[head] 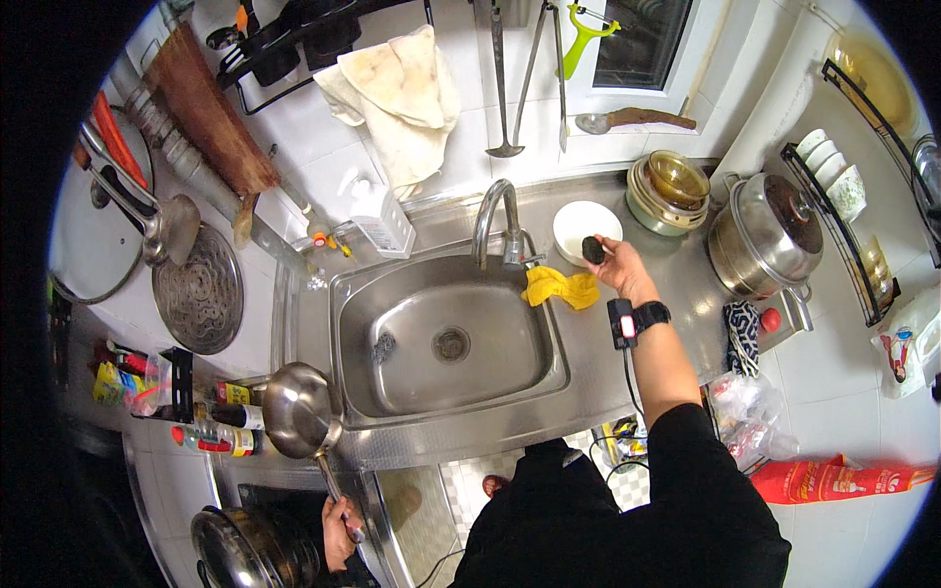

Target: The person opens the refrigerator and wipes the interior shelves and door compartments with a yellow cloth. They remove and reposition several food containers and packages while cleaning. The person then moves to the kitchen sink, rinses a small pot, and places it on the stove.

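Observation:
My left hand [340, 531] is closed round the handle of a stainless steel ladle or small pan [298, 411], whose round bowl is over the counter at the sink's left front corner. With thumb and fingers, my right hand [621, 266] pinches a small dark, roundish thing [592, 251], which could be a scouring pad; I cannot tell. It is over the front right part of a white bowl [586, 214] on the counter. A yellow cloth [562, 287] lies just left of my right wrist, on the sink's right rim.
The steel sink [448, 389] has a scouring wad [383, 347] in it and a faucet [494, 213] behind. Stacked bowls [665, 195] and a lidded steamer pot [761, 235] stand right. A dark lidded pot [242, 551] is at lower left, near bottles [217, 439].

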Demonstrator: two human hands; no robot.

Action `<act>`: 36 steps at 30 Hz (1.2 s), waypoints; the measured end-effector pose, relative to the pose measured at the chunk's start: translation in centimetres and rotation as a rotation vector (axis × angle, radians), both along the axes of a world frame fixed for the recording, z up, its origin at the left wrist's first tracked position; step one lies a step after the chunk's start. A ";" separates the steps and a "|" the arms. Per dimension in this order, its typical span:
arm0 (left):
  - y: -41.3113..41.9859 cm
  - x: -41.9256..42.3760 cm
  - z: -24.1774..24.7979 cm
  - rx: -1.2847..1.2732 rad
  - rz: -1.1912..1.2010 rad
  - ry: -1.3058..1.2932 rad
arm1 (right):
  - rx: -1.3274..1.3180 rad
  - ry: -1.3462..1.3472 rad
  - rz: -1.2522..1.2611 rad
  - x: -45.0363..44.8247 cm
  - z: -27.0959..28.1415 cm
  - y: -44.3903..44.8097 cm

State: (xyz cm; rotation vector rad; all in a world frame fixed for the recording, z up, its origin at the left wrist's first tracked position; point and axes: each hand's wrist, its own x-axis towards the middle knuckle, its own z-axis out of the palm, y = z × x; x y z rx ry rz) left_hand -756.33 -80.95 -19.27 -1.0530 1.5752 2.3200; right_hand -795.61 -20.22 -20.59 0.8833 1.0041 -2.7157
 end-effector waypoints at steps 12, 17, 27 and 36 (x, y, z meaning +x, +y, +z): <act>10.1 -0.8 3.2 0.159 -0.053 0.068 | 0.571 0.291 0.345 -1.5 -4.3 -5.0; 13.2 -3.1 4.5 0.379 -0.101 0.015 | 1.755 0.331 0.427 -1.0 -4.9 -10.9; 17.1 -9.6 3.9 0.591 -0.364 -0.089 | 2.075 0.216 0.477 -1.5 -3.5 -11.0; 19.3 -12.4 3.3 0.555 -0.450 -0.092 | 2.075 0.211 0.575 -0.9 -5.0 -11.6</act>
